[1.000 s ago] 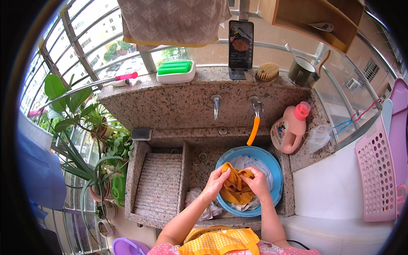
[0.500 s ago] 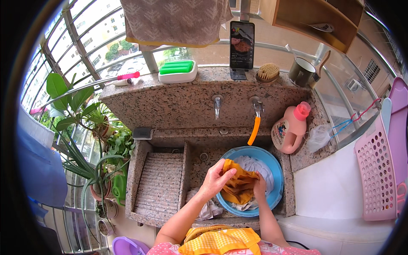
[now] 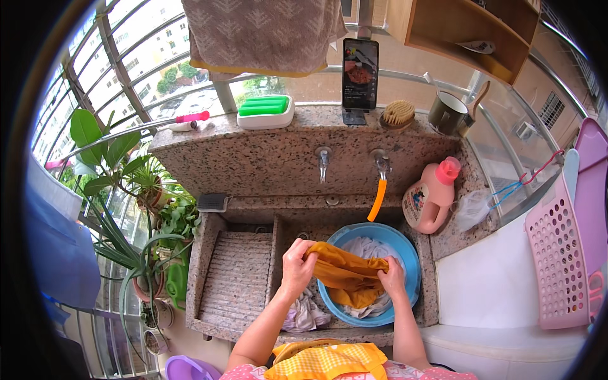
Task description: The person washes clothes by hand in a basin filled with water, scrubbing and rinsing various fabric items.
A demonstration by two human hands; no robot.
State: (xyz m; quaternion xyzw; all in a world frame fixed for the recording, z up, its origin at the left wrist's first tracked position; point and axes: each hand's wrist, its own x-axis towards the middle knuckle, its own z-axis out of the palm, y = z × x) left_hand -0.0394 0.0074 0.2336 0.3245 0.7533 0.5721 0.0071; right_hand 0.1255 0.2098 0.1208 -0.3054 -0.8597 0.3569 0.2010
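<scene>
A mustard-yellow piece of clothing (image 3: 345,266) is stretched between my two hands above a blue basin (image 3: 410,253). My left hand (image 3: 297,266) grips its upper left end, just outside the basin's left rim. On the other side, my right hand (image 3: 392,277) pinches the right end over the basin. White laundry (image 3: 370,247) lies in the basin, partly hidden under the yellow cloth. Beside the basin, below my left hand, a crumpled pale cloth (image 3: 305,315) rests in the granite sink. An orange hose (image 3: 378,199) hangs from the right tap towards the basin's far rim.
Left of the basin is a ridged stone washboard (image 3: 234,275). A pink detergent bottle (image 3: 430,196) stands at the back right. On the ledge are a green-and-white soap box (image 3: 266,113), a phone (image 3: 360,73), a scrub brush (image 3: 398,115) and a mug (image 3: 446,113). Potted plants (image 3: 136,253) line the left.
My left hand has moved left and closed on the cloth's edge. The yellow cloth, bunched over the basin before, is now drawn out wide between both hands; my right hand has shifted slightly right.
</scene>
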